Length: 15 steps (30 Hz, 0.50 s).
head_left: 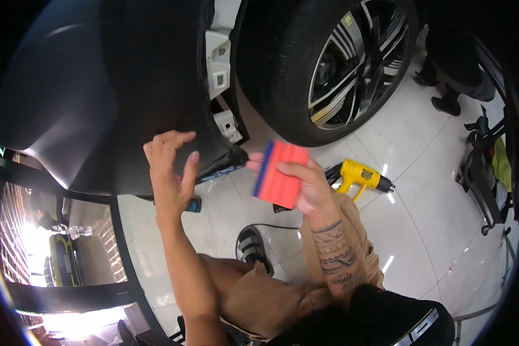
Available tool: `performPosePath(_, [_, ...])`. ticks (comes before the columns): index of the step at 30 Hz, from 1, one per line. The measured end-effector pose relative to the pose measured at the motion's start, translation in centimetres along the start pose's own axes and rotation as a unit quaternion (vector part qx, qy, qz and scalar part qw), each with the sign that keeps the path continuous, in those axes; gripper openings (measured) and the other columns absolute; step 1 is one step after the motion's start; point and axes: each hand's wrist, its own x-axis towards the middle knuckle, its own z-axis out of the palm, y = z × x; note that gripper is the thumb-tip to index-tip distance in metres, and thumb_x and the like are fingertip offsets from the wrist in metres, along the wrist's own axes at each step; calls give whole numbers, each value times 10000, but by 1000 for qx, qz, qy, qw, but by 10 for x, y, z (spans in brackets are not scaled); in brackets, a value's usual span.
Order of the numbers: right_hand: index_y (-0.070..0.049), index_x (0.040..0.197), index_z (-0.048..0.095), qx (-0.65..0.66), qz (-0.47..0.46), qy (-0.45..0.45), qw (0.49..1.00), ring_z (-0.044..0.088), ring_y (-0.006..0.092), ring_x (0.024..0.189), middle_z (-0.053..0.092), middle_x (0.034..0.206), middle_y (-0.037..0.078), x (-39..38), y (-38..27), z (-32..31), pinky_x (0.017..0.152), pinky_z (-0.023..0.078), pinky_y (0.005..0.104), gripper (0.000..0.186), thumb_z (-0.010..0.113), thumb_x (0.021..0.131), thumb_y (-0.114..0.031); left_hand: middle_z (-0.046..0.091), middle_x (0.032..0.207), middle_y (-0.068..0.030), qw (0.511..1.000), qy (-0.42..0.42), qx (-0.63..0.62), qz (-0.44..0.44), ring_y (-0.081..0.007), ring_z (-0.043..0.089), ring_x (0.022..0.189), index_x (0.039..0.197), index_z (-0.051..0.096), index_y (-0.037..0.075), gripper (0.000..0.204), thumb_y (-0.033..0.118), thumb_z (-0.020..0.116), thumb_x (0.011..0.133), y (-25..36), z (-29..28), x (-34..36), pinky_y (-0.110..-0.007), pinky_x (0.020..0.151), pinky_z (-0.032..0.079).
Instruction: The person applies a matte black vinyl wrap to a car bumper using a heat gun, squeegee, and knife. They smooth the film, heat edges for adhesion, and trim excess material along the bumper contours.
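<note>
My left hand (173, 170) is raised at the black car panel (98, 98), its fingers curved and apart with nothing visible in them. My right hand (308, 187) grips a red squeegee (282, 173) with a dark blue edge, just right of the panel's lower corner. Along that corner runs a loose-looking dark edge with a bluish strip (222, 172). White brackets (218, 63) show along the panel's right side, beside a black tyre with a silver-and-black wheel (357, 63).
A yellow heat gun (360, 179) lies on the tiled floor (409, 230), near a small teal-and-black item (194, 205). A wheeled seat (481, 179) with a green cloth stands at the right. Another person's legs (447, 92) show upper right. Glossy panels (86, 242) fill the lower left.
</note>
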Motion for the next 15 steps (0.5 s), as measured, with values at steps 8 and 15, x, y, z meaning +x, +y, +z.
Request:
performPosePath(8, [97,812,605,-576,-376,26,726,625,336,557,590,600,219,47,-36,119,542,490,365,214,593,825,-117,572,1056,-120,984,21,-174,-43,-252,485,1063,1264,546,30,459,185,537,832,22,24,4,-352,969,320])
performPosePath(15, [54,687,556,-594,-355,7,722,549,320,465,530,517,168,59,-36,123,569,472,377,222,550,809,-131,561,1097,-143,988,32,-146,-45,-271,474,1073,1282,518,7,487,138,547,815,24,30,4,-370,962,316])
